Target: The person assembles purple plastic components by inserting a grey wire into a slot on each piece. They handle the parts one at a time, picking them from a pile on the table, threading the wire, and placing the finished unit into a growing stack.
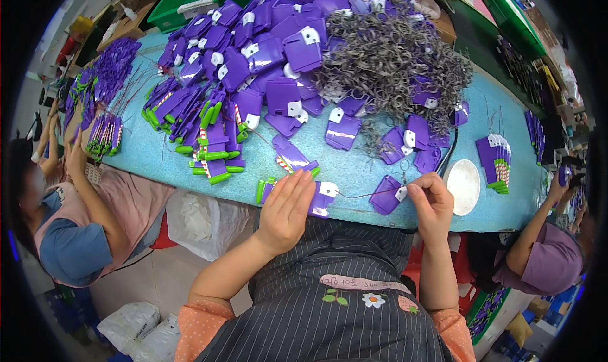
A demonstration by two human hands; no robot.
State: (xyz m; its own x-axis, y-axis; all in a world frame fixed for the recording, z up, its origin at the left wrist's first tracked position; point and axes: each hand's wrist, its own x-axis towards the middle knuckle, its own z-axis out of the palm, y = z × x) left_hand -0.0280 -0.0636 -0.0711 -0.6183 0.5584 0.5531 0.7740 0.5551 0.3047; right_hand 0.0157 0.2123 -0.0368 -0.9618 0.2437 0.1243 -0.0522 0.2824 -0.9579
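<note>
I look down at a long light-blue table (380,166) full of purple plastic tags. I use the round white dish (464,186) near the table's front edge as my marker.

My left hand (288,204) lies well to the left of the dish. It is flat and open, fingers straight and close together, pressing down on a purple tag (323,199) with a white tab on it. The hand holds nothing; it only pins the tag to the table.

My right hand (432,200) is just left of the dish. Its fingertips (419,186) are pinched tight on a thin dark string (364,194). The string runs left from the pinch to the tag under my left hand. Another purple tag (387,194) sits just left of the right hand, and I cannot tell if the string goes through it.

Here is what I think can go wrong. The string is very thin, so it may slip out of the pinch. If my flat hand lifts, the tag may slide off the front edge, since it sits right there. Behind the dish lies a big heap of grey loops (392,58), and loose ends reach toward my right hand. The string may snag on them. My right wrist is close to the dish and may knock it.
</note>
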